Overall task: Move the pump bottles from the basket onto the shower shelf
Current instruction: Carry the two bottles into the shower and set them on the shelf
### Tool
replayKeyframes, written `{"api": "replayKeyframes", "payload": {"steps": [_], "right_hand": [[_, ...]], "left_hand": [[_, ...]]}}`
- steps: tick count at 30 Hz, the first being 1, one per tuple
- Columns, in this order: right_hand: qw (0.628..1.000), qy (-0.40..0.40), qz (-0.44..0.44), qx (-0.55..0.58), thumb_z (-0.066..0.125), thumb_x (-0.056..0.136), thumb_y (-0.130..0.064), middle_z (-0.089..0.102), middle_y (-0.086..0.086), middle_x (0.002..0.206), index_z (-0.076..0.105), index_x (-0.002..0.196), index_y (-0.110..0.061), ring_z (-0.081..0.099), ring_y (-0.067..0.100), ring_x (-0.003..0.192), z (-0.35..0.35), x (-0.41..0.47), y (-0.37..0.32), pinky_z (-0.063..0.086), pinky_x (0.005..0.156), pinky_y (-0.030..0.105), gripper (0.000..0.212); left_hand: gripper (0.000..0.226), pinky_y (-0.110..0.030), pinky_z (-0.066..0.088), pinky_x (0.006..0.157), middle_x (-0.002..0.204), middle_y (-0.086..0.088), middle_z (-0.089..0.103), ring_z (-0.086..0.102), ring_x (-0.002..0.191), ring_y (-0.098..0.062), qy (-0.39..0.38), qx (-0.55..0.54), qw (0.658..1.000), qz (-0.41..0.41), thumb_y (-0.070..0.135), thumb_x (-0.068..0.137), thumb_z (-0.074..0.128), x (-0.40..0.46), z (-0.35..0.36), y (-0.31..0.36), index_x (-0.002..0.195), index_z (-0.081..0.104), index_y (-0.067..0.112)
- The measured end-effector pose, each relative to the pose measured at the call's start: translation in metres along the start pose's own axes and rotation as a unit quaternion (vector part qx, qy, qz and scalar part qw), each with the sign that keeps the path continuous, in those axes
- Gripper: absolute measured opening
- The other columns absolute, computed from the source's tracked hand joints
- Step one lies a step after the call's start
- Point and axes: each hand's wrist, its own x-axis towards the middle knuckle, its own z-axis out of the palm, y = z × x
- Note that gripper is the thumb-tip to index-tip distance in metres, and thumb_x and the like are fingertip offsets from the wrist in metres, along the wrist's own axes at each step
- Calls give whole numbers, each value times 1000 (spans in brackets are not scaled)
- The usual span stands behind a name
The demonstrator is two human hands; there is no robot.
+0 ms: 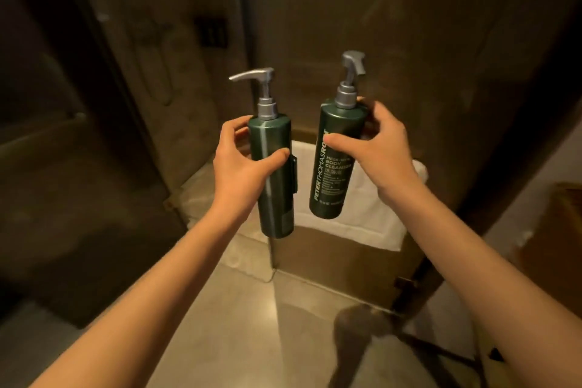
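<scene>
I hold two dark green pump bottles with silver pump heads in front of me, both upright in the air. My left hand grips the left pump bottle around its upper body; its nozzle points left and a dark clip sits on its right side. My right hand grips the right pump bottle near the shoulder; it carries white lettering and leans slightly to the right. The two bottles are a short gap apart. No basket and no shower shelf can be made out.
A white folded towel lies over a low ledge behind the bottles. A glass shower door stands at the left, a dark door frame at the right. Pale floor tiles stretch below.
</scene>
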Motion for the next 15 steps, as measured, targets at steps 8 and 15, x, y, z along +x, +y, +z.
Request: {"api": "replayKeyframes", "payload": {"steps": [8, 15], "right_hand": [[989, -141, 53, 12, 79, 72, -20, 56, -8, 125, 48, 131, -23, 52, 8, 107, 161, 4, 48, 42, 76, 15, 67], [977, -209, 38, 23, 80, 70, -18, 58, -9, 122, 49, 131, -22, 53, 7, 108, 280, 80, 63, 41, 74, 12, 68]], "left_hand": [[65, -21, 42, 84, 117, 5, 55, 54, 103, -7, 88, 73, 989, -97, 14, 66, 82, -1, -129, -90, 122, 49, 21], [62, -5, 35, 74, 106, 17, 53, 50, 93, 10, 150, 100, 978, -105, 14, 67, 82, 82, -194, -139, 120, 50, 22]]}}
